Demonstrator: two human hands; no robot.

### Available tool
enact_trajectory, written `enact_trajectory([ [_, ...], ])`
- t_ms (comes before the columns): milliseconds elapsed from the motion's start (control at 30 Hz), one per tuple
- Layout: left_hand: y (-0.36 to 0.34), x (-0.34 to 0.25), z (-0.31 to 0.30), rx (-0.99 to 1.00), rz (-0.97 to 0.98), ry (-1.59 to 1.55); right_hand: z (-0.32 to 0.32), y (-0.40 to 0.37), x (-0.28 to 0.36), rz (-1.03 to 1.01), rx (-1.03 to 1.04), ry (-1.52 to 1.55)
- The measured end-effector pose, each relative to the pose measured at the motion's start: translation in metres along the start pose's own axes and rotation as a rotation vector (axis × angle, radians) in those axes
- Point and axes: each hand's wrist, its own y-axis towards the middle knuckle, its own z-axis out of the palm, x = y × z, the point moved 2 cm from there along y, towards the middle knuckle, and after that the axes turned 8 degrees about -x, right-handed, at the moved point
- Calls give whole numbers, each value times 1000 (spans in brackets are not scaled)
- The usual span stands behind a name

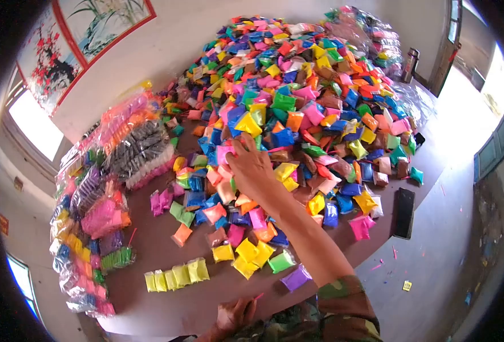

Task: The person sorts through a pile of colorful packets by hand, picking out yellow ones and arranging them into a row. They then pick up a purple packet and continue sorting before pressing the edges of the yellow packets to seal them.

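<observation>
My right hand (248,166) reaches into a large heap of small coloured packets (297,122). Its fingers are stretched apart on the packets, beside a pink packet (224,154) and just short of a yellow packet (248,124). At the near table edge my left hand (235,315) is closed, with a thin pink stick (258,296) showing at its fingers. To its upper left, several yellow packets (178,275) stand in a row. Loose yellow packets (248,255), a green packet (281,261) and a purple packet (296,277) lie between my hands.
Clear bags of sorted packets (101,219) are stacked along the table's left side. A black phone (404,213) lies by the right edge, and a flask (411,65) stands at the back right. More filled bags (371,37) rest behind the heap. Scraps are on the floor (428,262).
</observation>
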Motion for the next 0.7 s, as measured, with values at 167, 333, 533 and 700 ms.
enact_trajectory([
  [167,-2,1,-2,40,12,-34,-36,-24,6,-60,-75,41],
  [333,-1,6,1,-35,39,-79,-64,-65,-18,-32,-176,111],
  [533,-3,6,5,-61,22,-29,-69,-115,-52,171,-367,187],
  [700,0,4,6,-85,42,-15,-85,-138,-61,468,-396,558],
])
